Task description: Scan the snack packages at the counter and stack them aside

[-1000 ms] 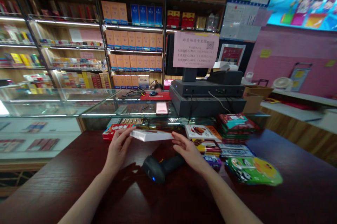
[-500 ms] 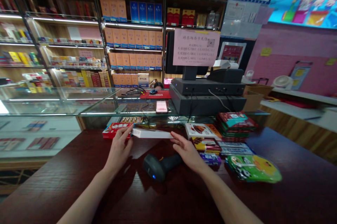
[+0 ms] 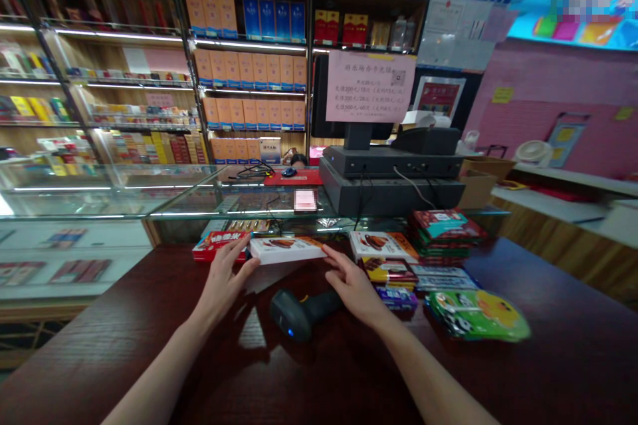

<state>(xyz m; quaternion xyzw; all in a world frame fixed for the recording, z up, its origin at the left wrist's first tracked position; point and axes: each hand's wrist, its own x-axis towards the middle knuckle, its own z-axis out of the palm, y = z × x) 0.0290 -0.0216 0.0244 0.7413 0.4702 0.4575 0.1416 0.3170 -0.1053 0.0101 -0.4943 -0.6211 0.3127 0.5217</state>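
Note:
Between my two hands is a flat white snack box (image 3: 282, 252) with a brown picture and an orange end. My left hand (image 3: 228, 277) grips its left end, and my right hand (image 3: 353, 282) has its fingertips at the right end. The box's printed top faces up and its front edge is towards me. Nearer to me lies a black barcode scanner (image 3: 292, 315) with a blue light on; its handle runs under my right hand. A red snack box (image 3: 214, 245) sits just beyond my left hand, partly covered by it.
On the right lie another white snack box (image 3: 379, 245), a yellow-brown box (image 3: 389, 272), a purple pack (image 3: 399, 297), a green pack (image 3: 478, 315) and a stack of red packs (image 3: 446, 232). Behind stands a glass counter (image 3: 239, 202) carrying a cash register (image 3: 391, 185).
The white box has tipped so that its printed top now shows; before, mostly its white side was visible. My hands stay at its two ends. The scanner has not moved.

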